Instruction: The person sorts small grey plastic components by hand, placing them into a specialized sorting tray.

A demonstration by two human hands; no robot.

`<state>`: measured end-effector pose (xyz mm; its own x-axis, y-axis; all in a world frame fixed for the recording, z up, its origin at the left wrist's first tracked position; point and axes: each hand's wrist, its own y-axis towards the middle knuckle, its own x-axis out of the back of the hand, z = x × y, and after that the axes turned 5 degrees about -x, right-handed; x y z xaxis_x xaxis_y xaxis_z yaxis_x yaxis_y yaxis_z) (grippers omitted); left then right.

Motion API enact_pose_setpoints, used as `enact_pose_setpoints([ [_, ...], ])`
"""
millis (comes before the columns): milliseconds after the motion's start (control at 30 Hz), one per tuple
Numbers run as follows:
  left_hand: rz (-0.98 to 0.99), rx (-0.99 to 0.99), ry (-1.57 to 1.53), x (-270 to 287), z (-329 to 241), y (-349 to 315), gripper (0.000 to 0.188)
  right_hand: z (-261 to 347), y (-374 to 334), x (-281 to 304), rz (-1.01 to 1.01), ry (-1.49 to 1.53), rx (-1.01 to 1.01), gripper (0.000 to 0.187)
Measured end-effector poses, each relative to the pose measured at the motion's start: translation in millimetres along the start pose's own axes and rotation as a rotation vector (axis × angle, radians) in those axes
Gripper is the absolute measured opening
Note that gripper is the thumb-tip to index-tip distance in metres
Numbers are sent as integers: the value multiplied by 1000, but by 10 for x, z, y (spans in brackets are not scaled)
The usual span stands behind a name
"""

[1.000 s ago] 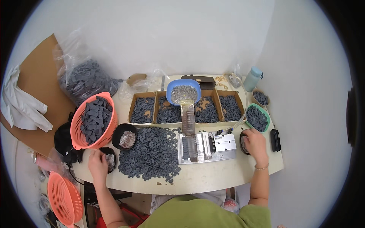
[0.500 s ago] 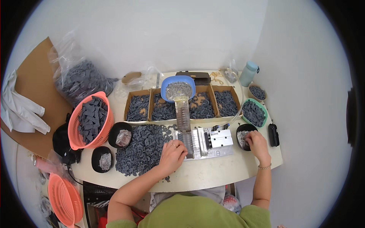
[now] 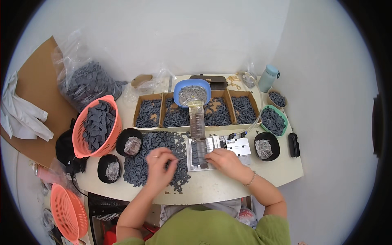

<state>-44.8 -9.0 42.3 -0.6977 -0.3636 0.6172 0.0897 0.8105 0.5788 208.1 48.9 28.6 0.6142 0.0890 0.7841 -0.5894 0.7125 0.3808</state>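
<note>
My left hand (image 3: 160, 166) is above the right part of a spread pile of small dark grey pieces (image 3: 141, 165). Its thumb and forefinger pinch a thin, pin-like silvery piece (image 3: 180, 159) that points toward the metal jig (image 3: 195, 166). My right hand (image 3: 227, 164) reaches in from the right, fingertips together at the jig's slotted middle. What those fingers hold, if anything, is too small to make out. Dark grey pieces line the jig's left slots. A clear chute (image 3: 197, 124) slopes down to the jig from a blue bowl (image 3: 175, 93) of thin metal pins.
Black bowls of pins stand right (image 3: 276, 141) and left (image 3: 118, 146). Behind the jig is a divided cardboard box (image 3: 161, 112) of grey pieces. A pink basket (image 3: 117, 130), a green bowl (image 3: 285, 122), a bottle (image 3: 267, 78) and a black case (image 3: 293, 145) are around.
My right hand has left the right black bowl and moved left to the jig. My left hand has drawn back left from the jig, with a thin piece now showing in its fingers.
</note>
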Motion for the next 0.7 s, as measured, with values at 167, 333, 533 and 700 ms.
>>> enact_pose_setpoints([
  [167,-232,140,260,742,496,-405,13,-29,87,-167,40,-152,107,11],
  [333,-255,271,707,1226,876,-777,14,0,27,-191,59,-237,170,18],
  [533,-259,159,556,963,686,-544,19,66,-84,-125,26,-276,261,28],
  [700,94,-183,137,263,108,-100,27,41,-124,-69,41,-319,325,31],
])
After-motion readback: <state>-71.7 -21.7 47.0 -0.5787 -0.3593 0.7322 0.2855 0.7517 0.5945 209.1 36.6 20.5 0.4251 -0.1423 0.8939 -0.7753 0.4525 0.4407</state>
